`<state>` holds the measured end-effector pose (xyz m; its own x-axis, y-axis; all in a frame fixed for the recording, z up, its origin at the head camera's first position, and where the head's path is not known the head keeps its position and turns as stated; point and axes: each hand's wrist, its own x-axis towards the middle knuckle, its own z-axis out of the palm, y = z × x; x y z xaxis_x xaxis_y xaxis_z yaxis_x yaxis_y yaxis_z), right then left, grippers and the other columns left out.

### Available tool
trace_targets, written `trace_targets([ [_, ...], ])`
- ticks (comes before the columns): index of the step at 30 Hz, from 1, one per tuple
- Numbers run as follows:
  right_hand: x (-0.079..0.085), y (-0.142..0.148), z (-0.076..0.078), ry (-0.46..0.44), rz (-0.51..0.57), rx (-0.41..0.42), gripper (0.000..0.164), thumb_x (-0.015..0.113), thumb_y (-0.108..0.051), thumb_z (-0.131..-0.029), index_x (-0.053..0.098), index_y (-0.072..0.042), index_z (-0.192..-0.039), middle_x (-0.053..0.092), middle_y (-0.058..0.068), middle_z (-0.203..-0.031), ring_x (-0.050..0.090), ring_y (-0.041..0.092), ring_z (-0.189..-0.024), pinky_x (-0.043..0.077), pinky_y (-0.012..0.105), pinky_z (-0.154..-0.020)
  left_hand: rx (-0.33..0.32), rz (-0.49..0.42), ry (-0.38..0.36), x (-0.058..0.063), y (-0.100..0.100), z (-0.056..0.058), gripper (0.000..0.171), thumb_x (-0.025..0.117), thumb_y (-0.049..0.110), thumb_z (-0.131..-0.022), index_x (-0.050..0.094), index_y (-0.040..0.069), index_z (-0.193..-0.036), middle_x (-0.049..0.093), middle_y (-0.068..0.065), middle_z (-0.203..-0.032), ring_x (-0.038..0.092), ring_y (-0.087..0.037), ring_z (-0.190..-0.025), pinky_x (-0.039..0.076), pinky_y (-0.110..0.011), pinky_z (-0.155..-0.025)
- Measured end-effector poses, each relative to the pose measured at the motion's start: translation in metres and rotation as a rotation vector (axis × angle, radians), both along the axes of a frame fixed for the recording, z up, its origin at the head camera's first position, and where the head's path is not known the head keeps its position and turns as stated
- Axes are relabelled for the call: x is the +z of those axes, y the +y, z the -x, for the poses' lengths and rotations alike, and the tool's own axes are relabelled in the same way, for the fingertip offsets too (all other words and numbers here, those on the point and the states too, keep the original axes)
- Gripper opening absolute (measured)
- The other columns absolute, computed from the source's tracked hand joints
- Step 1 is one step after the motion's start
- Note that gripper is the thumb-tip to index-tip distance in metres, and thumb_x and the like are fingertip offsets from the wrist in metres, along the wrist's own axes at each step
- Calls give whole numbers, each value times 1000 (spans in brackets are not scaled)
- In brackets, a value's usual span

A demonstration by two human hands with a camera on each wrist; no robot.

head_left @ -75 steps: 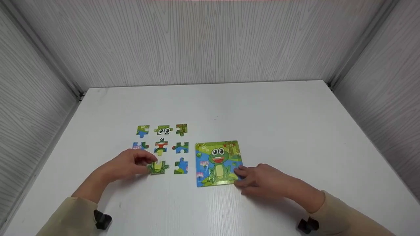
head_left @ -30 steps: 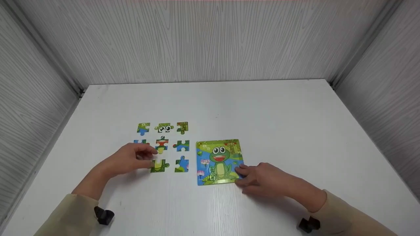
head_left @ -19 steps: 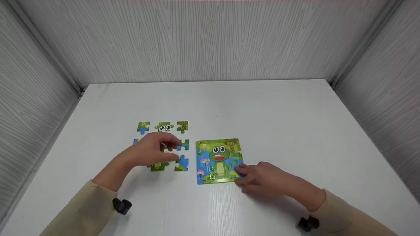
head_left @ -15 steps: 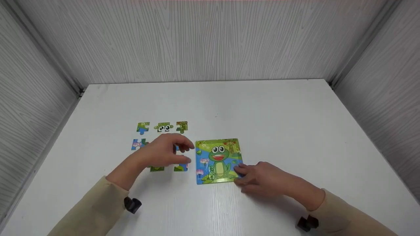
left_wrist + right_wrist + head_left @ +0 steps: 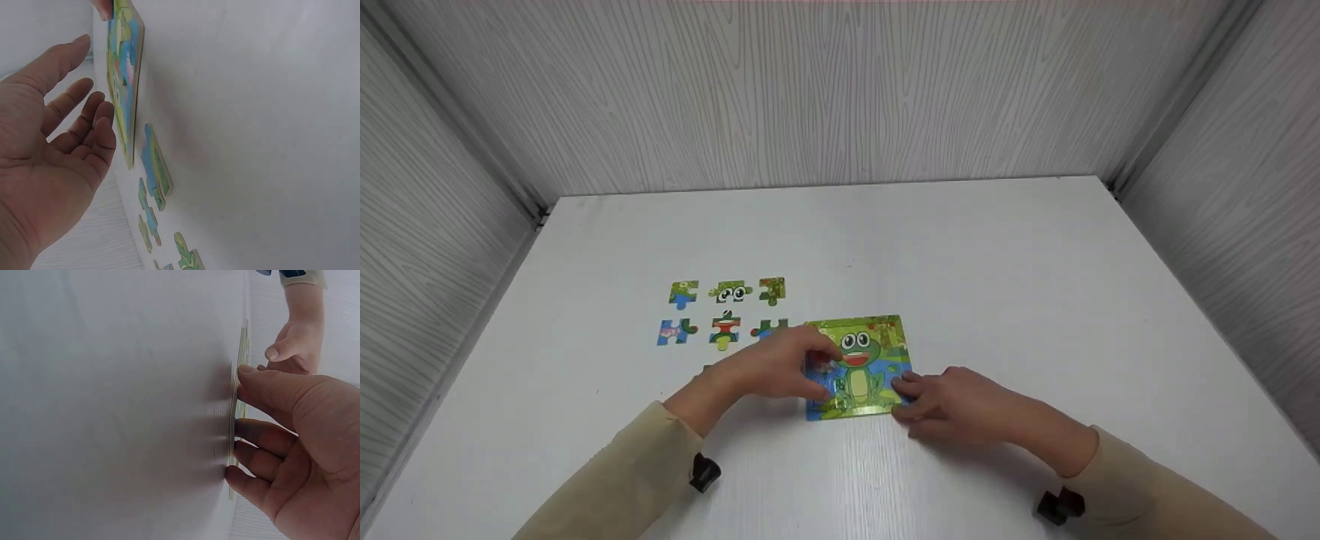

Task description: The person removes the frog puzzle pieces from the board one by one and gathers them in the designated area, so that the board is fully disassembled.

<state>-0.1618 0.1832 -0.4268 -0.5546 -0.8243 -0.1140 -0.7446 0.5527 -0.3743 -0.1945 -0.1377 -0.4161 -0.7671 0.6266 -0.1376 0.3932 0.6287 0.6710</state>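
Observation:
A square frog puzzle board (image 5: 877, 352) lies on the table in the head view. My left hand (image 5: 780, 367) is over its left side, thumb and fingers spread apart; the left wrist view shows nothing in this hand (image 5: 56, 129). My right hand (image 5: 960, 409) holds the board's near right corner. In the right wrist view the thumb is at one edge (image 5: 242, 354) and the fingertips at the other. Left of the board are loose jigsaw pieces, including one with the frog's eyes (image 5: 731, 291) and one with its mouth (image 5: 725, 328). My left hand and forearm hide most of the nearest row.
Everything lies on a white table (image 5: 997, 262), with grey wood-grain panels (image 5: 840, 90) behind and at both sides. A black wrist device (image 5: 705, 472) is on the left sleeve, and another (image 5: 1061, 506) on the right.
My left hand has moved right, from the nearest row of pieces to over the board's left part. My right hand has stayed at the board's corner. The pieces that show have kept their layout.

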Motion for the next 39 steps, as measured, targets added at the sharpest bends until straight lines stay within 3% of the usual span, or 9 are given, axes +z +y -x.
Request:
trace_targets([
  [7, 0, -1, 0, -11, 5, -6, 30, 72, -25, -102, 77, -23, -132, 58, 11, -151, 58, 32, -137, 55, 50, -92, -50, 67, 37, -5, 0, 0, 52, 91, 26, -86, 72, 12, -133, 65, 1, -121, 57, -19, -107, 50, -40, -98],
  [39, -2, 1, 2, 17, 52, 24, 29, 72, -25, -102, 79, -22, -130, 60, 15, -149, 59, 32, -136, 56, 51, -90, -13, 152, -9, -6, 2, -3, 42, 86, 26, -90, 74, 20, -130, 57, 5, -127, 54, -19, -110, 46, -40, -103],
])
